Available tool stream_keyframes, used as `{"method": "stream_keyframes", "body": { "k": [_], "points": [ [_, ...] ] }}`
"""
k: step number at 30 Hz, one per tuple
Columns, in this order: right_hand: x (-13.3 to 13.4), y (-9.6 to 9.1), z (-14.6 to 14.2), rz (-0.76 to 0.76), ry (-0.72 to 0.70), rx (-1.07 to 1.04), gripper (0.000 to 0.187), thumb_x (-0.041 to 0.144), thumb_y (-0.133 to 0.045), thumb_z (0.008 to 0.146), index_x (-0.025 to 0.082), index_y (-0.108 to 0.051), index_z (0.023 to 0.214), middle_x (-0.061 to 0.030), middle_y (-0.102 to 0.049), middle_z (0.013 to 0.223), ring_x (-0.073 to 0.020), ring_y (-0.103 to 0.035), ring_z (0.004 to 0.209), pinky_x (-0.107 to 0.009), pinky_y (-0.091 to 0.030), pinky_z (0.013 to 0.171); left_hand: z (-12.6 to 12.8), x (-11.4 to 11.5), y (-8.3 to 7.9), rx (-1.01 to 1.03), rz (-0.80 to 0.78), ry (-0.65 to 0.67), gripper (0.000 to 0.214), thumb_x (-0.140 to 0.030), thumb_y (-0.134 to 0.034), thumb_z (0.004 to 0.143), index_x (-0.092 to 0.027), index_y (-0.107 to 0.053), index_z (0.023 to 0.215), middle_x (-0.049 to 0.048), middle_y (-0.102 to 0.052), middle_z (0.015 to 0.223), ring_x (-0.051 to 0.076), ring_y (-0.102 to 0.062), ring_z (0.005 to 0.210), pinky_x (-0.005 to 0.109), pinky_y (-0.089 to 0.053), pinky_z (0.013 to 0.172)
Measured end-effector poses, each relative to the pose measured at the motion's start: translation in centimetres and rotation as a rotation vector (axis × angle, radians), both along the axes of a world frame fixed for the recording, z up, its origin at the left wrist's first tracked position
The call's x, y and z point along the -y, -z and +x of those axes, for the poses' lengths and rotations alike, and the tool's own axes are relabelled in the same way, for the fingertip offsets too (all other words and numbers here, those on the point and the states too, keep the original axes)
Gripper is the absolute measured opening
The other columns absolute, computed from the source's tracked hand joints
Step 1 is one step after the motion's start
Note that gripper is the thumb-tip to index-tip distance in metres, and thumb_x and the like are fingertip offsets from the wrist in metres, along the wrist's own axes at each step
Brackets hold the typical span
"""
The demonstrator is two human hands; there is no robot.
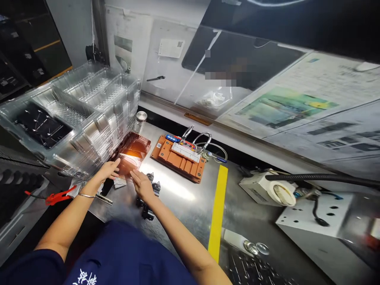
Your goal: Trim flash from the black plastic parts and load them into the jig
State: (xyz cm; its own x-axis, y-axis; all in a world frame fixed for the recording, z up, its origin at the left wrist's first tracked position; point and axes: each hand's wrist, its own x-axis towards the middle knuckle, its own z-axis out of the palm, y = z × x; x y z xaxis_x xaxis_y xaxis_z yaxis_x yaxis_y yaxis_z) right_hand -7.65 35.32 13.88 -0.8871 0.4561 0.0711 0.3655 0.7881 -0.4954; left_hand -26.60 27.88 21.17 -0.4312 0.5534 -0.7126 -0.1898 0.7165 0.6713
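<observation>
Both my hands reach forward over a metal workbench (178, 198). My left hand (109, 169) lies with fingers stretched out on the near edge of a reddish-brown translucent tray (134, 149). My right hand (141, 183) is beside it, fingers extended and together, touching the same tray's front edge. Small black metal parts (147, 198) lie on the bench just under my right wrist. A silver bracelet circles my left wrist.
A tall stack of clear plastic trays (89, 114) stands at the left. An orange fixture (179, 157) with wires sits beyond the hands. A metal canister (140, 120), a yellow stripe (218, 206), a red clip (57, 196) and white equipment (267, 189) at right.
</observation>
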Motion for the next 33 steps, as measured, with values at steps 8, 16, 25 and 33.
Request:
{"method": "stream_keyframes", "body": {
  "k": [8,16,25,33],
  "points": [
    [1.2,-4.8,4.3,-0.359,-0.142,-0.083,0.038,0.043,-0.055,0.088,0.02,-0.064,0.116,-0.0109,-0.066,0.117,-0.0224,-0.059,0.111,-0.04,-0.046,0.096,3.1,-3.3,4.0,0.18,0.339,-0.137,0.03,-0.024,-0.071,0.07,-0.01,-0.06,0.094,0.0108,-0.071,0.085,0.016,-0.068,0.067,0.025,-0.054,0.061],
    [-1.5,-10.2,4.2,-0.361,0.417,-0.235,0.019,0.033,-0.06,0.085,0.018,-0.072,0.089,-0.0063,-0.07,0.081,-0.0145,-0.062,0.073,-0.025,-0.05,0.067,7.8,-1.3,1.3,-0.284,0.777,0.574,0.029,-0.016,-0.049,0.083,-0.019,-0.071,0.101,0.0062,-0.073,0.092,0.016,-0.068,0.079,0.027,-0.054,0.074],
    [-0.2,-16.4,9.7,-0.6,0.222,-0.014,0.019,0.023,-0.058,0.084,0.012,-0.073,0.086,-0.0048,-0.071,0.076,-0.0133,-0.062,0.07,-0.023,-0.047,0.065,9.3,-0.5,-0.9,-0.059,0.918,0.934,0.034,-0.008,-0.046,0.078,-0.019,-0.073,0.097,0.005,-0.074,0.088,0.015,-0.067,0.079,0.026,-0.053,0.075],
    [4.5,-18.6,16.9,-0.749,0.335,-0.107,0.03,0.04,-0.067,0.076,0.012,-0.074,0.085,-0.003,-0.069,0.071,-0.0117,-0.06,0.065,-0.021,-0.047,0.059,15.1,1.5,-4.7,0.046,0.869,1.196,0.039,-0.011,-0.045,0.078,-0.023,-0.072,0.102,0.0035,-0.073,0.088,0.017,-0.066,0.078,0.03,-0.053,0.077]
  ]
}}
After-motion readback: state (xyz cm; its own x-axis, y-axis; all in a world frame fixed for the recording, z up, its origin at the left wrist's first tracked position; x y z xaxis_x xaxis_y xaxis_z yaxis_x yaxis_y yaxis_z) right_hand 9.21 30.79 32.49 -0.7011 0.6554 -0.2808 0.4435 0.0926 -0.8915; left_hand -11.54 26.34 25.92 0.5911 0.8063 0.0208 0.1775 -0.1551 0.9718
